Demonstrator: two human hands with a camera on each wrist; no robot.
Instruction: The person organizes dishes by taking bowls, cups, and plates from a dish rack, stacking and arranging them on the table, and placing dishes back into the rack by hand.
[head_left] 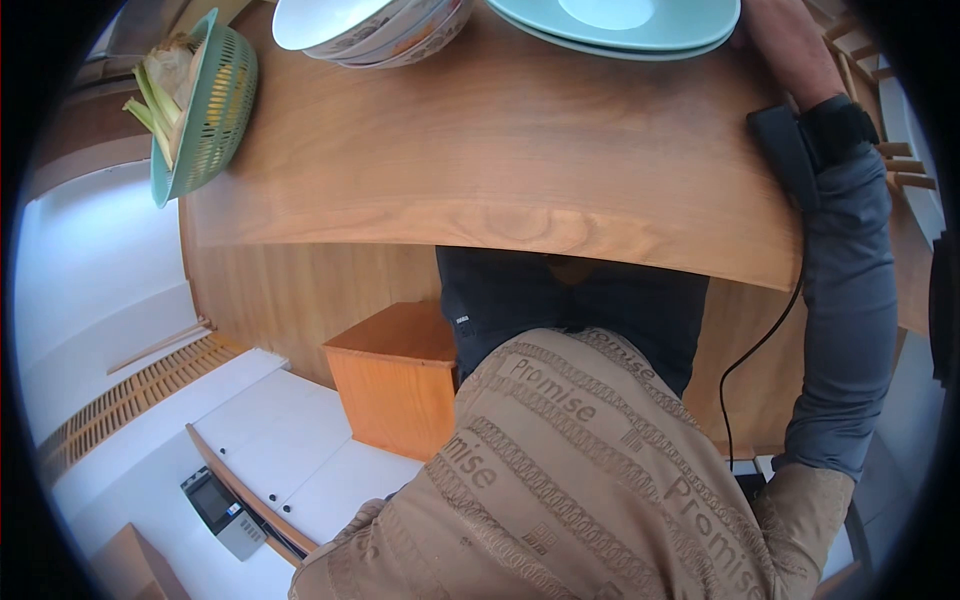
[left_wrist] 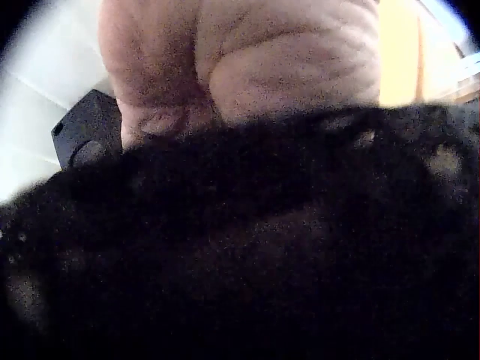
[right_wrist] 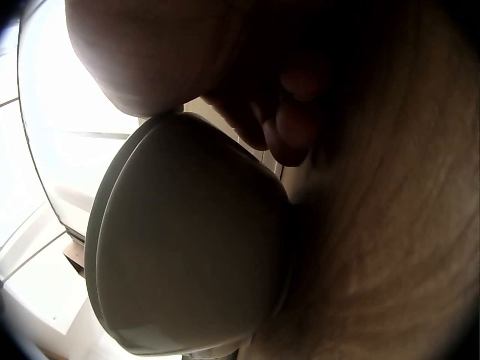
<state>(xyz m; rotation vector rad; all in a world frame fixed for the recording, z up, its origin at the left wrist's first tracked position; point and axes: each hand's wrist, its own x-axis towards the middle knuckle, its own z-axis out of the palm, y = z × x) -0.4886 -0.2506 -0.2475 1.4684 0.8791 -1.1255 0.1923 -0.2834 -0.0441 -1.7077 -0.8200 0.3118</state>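
Two stacked pale teal plates (head_left: pixel 660 45) lie at the table's far right, cut off by the top of the head view. My right hand (head_left: pixel 795 45) is at their right edge, its fingers outside that view. In the right wrist view the thumb side of the hand lies over the rim of the plates (right_wrist: pixel 187 232), and curled fingers (right_wrist: pixel 292 127) show below the rim, close over the table. Only the heel of my left hand (left_wrist: pixel 240 64) shows, in the left wrist view above a dark blurred band; its fingers are hidden.
Stacked patterned bowls (head_left: pixel 385 40) stand left of the plates on the wooden table (head_left: pixel 480 150). A green basket (head_left: pixel 225 120) with vegetables is at the table's left edge. An orange-brown wooden stool (head_left: pixel 395 390) stands below; a black cable (head_left: pixel 735 375) hangs by my right sleeve.
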